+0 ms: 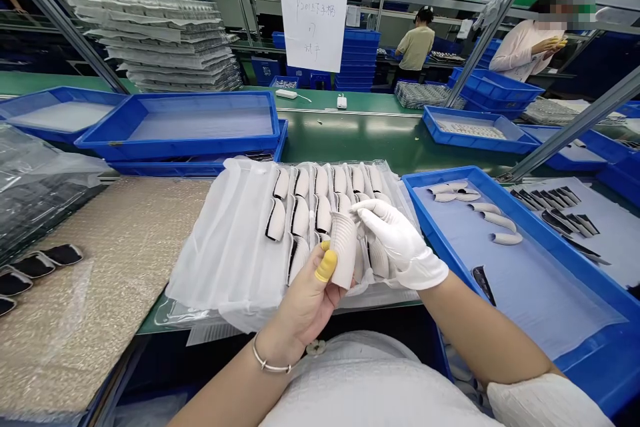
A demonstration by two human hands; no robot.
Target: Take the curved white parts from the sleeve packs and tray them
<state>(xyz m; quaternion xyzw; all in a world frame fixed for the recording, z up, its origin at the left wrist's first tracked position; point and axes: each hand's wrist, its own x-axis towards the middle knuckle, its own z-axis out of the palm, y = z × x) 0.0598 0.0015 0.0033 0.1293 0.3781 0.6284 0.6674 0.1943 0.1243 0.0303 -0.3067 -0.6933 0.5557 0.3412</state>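
Note:
A ribbed off-white curved shell [343, 250] stands upright in my left hand [313, 293], which wears yellow finger cots and a bracelet above the wrist. My right hand [395, 237], in a white glove, has its thumb and fingers pinched at the shell's upper edge; whether they grip it or something small is hard to make out. Behind both hands, a tray lined with white sheeting [210, 247] holds rows of similar shells [300, 215] with black edges. Part of the rows is hidden by my hands.
At the right, a blue bin [415, 203] holds pale shells and a dark piece. Bubble wrap [125, 267] with black pieces lies left. Blue trays [200, 147] stand behind. A paper sign [313, 13] hangs overhead. Two people [416, 43] are across the bench.

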